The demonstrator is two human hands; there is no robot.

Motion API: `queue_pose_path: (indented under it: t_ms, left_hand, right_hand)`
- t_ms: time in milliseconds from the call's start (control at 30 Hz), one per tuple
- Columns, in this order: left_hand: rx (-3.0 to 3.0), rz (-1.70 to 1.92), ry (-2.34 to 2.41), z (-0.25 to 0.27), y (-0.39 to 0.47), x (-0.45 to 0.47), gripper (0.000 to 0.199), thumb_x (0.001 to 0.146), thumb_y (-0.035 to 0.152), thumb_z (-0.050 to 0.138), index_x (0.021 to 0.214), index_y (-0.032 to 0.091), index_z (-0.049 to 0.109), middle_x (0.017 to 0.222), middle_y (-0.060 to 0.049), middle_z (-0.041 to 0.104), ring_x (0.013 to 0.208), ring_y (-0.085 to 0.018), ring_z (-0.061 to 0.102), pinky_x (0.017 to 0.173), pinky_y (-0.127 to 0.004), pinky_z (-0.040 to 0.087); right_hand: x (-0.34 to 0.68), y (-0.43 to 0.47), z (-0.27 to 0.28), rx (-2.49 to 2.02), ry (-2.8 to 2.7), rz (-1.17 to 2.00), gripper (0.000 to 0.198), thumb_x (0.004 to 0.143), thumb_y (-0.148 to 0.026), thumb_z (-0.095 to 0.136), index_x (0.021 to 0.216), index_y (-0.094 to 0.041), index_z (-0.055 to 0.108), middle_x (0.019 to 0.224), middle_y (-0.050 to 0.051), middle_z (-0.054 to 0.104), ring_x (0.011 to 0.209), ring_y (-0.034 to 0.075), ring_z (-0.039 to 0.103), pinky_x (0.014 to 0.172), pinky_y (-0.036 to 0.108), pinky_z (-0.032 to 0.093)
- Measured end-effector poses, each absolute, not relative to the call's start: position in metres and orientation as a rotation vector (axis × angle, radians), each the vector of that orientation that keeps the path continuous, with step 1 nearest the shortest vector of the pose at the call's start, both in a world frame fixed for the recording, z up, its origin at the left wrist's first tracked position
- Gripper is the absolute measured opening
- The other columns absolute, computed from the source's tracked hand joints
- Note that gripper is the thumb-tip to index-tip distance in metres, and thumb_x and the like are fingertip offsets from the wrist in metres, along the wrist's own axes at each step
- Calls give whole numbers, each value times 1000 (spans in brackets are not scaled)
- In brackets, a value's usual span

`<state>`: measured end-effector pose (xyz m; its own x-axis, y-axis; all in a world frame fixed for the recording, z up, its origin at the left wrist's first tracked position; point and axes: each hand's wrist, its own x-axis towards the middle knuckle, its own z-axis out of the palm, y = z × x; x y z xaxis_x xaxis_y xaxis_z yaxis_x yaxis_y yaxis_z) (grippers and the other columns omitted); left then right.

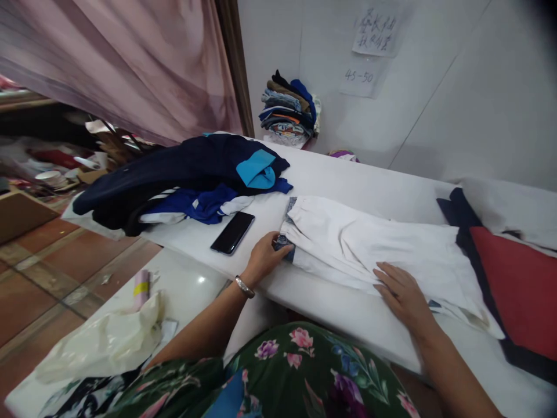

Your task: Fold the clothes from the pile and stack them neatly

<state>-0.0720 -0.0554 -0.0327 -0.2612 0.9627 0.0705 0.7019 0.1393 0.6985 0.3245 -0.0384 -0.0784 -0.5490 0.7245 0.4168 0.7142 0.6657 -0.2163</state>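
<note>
Head view: white pants (369, 238) lay full length on the tabletop (339, 180), over some denim (289, 254). Left hand (267, 253) sat at the waist end, thumb on the denim; couldn't tell if it gripped. Right hand (402, 291) lay open, palm down on the near edge. My read: spreading mostly done, wrinkles left to flatten, no crosswise fold yet. Clothes heap (174, 168) beyond the phone (232, 233) looked unsorted.

The left hand (264, 255) was touching one end of the white garment (404, 241), and the right hand (404, 295) its near edge.
</note>
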Motion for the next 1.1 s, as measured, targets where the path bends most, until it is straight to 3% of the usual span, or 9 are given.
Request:
queue_pose_path:
  t_ms: [267, 433, 600, 667, 900, 1000, 1100]
  left_hand:
    - [1609, 1219, 1964, -34, -48, -63, 42, 84, 25, 58, 125, 21, 49, 101, -4, 65, 90, -18, 63, 82, -32, 50]
    - [1730, 1037, 1960, -33, -44, -80, 34, 83, 18, 55, 116, 20, 57, 116, -8, 64, 108, -22, 59, 95, -36, 45]
    - [1533, 811, 1907, -26, -40, -95, 40, 79, 25, 59, 118, 20, 59, 104, -6, 68, 82, -19, 65, 74, -31, 51]
    - [1440, 833, 1888, -21, -35, -103, 46, 77, 30, 61, 121, 18, 58, 106, -8, 67, 80, -18, 65, 70, -29, 52]
    - [1785, 1121, 1933, 20, 11, -96, 42, 85, 41, 55, 119, 16, 59, 119, -11, 62, 97, -21, 62, 81, -33, 51]
    - [2088, 1085, 1829, 37, 50, -71, 37, 90, 38, 49, 119, 17, 59, 125, -10, 61, 110, -23, 58, 94, -36, 46]
    - [2341, 825, 1802, 42, 92, -44, 36, 94, 34, 41, 121, 16, 58, 128, -10, 60, 121, -24, 52, 104, -38, 37]
  right_hand:
    - [328, -38, -83, -1016, -2409, -37, 39, 90, -31, 54, 128, -25, 56, 134, 8, 57, 124, 28, 52, 102, 48, 42]
    - [330, -36, -91, -987, -2436, -59, 39, 91, -29, 52, 130, -27, 54, 137, 6, 54, 127, 27, 50, 105, 47, 40]
    - [330, -35, -93, -970, -2435, -63, 43, 90, -29, 53, 133, -28, 52, 139, 5, 52, 127, 27, 50, 105, 48, 41]
    - [330, -36, -93, -980, -2440, -56, 46, 89, -30, 54, 135, -29, 50, 140, 5, 51, 128, 28, 49, 105, 49, 41]
    - [316, -47, -61, -1105, -2281, 138, 43, 90, -33, 54, 133, -30, 52, 139, 6, 53, 127, 26, 50, 104, 47, 45]
    - [310, -34, -30, -1157, -2094, 155, 37, 92, -31, 52, 128, -27, 57, 134, 6, 57, 126, 24, 51, 104, 44, 46]
    - [316, 3, -5, -1221, -1995, 48, 33, 91, -32, 51, 122, -26, 63, 128, 6, 61, 124, 23, 53, 105, 44, 45]
